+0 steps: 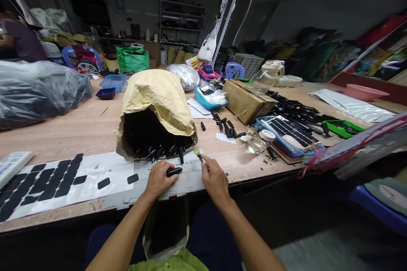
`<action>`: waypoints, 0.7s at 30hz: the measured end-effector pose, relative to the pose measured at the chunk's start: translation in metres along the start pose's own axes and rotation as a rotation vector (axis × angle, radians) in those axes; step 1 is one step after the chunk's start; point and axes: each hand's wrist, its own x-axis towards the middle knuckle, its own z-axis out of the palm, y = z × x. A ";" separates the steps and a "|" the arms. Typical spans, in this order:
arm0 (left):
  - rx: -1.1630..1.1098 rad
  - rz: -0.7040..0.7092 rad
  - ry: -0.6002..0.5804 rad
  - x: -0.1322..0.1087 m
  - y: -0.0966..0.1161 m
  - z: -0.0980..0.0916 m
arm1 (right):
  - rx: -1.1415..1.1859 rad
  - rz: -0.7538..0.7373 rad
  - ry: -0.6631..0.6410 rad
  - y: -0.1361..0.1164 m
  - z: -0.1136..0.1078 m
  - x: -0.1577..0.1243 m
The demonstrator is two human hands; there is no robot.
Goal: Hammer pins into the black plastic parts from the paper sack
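My left hand is closed on a short black cylindrical part, held just above the grey board at the table's front edge. In my right hand a small thin stick with a round yellow-green tip is pinched; its exact kind is unclear. A tan paper sack lies in front of both hands, its mouth facing me. Many black parts lie inside its opening, and one black part stands upright at its lip, between my hands.
Left, a white sheet carries rows of black rounded pieces. Several black parts lie right of the sack. Beyond are a cardboard box, a glass jar and a blue basket. A person sits far left.
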 end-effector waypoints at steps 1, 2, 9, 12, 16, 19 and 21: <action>0.008 0.000 -0.004 0.000 0.000 0.000 | -0.079 0.072 0.000 0.008 -0.001 0.011; 0.014 0.000 -0.010 -0.001 -0.001 0.001 | -0.154 0.130 -0.016 0.016 -0.002 0.022; 0.003 0.038 -0.010 0.002 -0.002 -0.003 | -0.450 0.125 0.015 0.037 0.019 0.051; -0.073 0.147 0.023 -0.013 0.008 -0.007 | -0.517 0.075 0.041 0.036 0.026 0.050; -0.163 0.349 -0.146 -0.070 0.021 0.006 | -0.536 0.060 0.040 0.037 0.028 0.050; -0.145 0.198 -0.388 -0.113 0.011 0.037 | -0.538 0.060 0.045 0.037 0.028 0.051; -0.094 -0.108 -0.484 -0.129 -0.007 0.062 | -0.539 0.061 0.044 0.037 0.028 0.051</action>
